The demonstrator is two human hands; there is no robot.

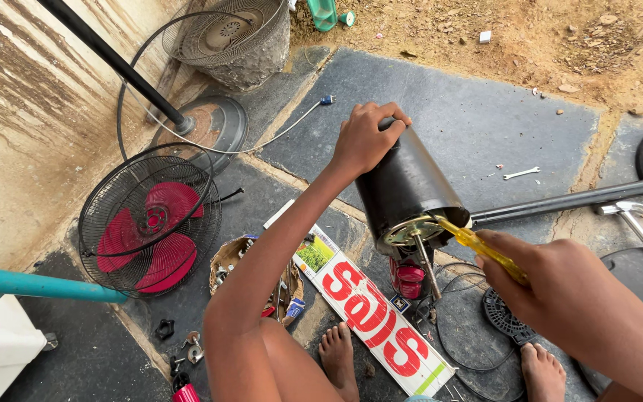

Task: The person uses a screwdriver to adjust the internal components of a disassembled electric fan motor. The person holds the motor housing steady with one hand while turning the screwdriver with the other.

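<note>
I am gripping the black fan motor housing with my left hand, fingers clenched over its far, upper end, so the housing is tilting with its open face toward me. My right hand is closing around the yellow-handled screwdriver, and I am pressing its tip against the brass-coloured plate on the motor's near face, just beside the bare metal shaft that is sticking out of it.

The motor is hanging in the air above the dark stone slabs, over the near middle of the paved patch and between my two bare feet. Under it are lying a long white board with red lettering, a small red cup-shaped part, a loop of thin wire and a black round vented cap. A dark pole is running off toward the right edge of the slabs, with a hammer near its far end and a small spanner lying farther out. Toward the left edge a caged fan head with red blades is lying flat, and a torn carton of small parts is sitting just beside my left forearm.
</note>
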